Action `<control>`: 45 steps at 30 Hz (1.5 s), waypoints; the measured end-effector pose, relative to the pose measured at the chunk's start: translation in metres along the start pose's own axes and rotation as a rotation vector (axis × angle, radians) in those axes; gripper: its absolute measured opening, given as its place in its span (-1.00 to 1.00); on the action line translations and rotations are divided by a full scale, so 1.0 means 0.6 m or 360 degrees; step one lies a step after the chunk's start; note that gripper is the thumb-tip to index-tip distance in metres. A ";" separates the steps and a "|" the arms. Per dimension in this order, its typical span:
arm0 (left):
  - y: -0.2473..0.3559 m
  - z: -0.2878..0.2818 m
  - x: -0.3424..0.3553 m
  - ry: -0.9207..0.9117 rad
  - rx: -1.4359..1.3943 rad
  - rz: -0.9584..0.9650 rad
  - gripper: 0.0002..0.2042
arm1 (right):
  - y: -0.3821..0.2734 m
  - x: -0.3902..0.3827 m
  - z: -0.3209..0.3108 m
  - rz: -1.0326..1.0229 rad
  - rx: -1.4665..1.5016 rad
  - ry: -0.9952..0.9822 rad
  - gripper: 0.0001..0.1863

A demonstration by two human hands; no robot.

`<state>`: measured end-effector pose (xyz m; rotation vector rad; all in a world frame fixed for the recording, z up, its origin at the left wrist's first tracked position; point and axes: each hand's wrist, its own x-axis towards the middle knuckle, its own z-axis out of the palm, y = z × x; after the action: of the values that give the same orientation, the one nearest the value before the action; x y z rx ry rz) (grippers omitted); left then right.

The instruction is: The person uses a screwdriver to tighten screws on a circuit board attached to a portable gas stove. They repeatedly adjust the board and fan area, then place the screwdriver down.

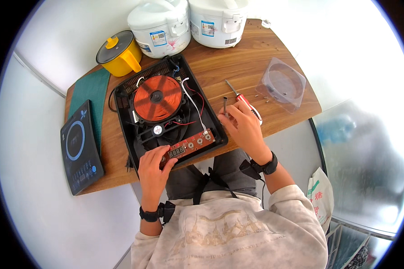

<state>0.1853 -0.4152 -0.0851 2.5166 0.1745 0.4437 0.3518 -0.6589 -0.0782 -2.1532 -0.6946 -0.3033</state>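
An opened induction cooker base [220, 134], a black tray-like housing, lies in front of me. Inside it sits a round copper coil [150, 101] crossed by dark bars. A red circuit board [191, 145] with a digit display and round buttons lies along the near edge, a white cable plugged into its right end. My left hand [155, 168] grips the board's left end between thumb and fingers. Just right of the housing, my right hand [243, 127] pinches a small, thin dark-tipped piece [225, 104] upright. Beside that hand, a red-and-white-handled screwdriver [241, 97] rests on the table.
A clear plastic tray [283, 84] stands at the right, with small screws near it. Two white rice cookers [159, 29] and a yellow pot [121, 60] line the back. The black glass cooktop panel [81, 148] leans over the table's left edge, by a green mat [87, 89].
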 end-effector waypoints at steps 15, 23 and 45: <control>0.022 -0.013 0.006 -0.0170 0.0353 0.0027 -0.62 | 0.030 -0.014 0.020 0.0046 0.0450 -0.0146 -0.79; 0.057 0.018 0.027 -0.0225 0.0412 0.0316 -0.46 | -0.011 -0.067 -0.056 0.0396 0.0228 -0.0357 -0.78; 0.068 0.097 0.086 -0.0184 -0.0066 0.0525 -0.69 | -0.054 -0.084 -0.200 0.0501 0.0054 -0.0476 -0.70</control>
<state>0.2553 -0.4680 -0.0934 2.5268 -0.2955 0.4231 0.2949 -0.7553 -0.0042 -2.2562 -0.5067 0.2001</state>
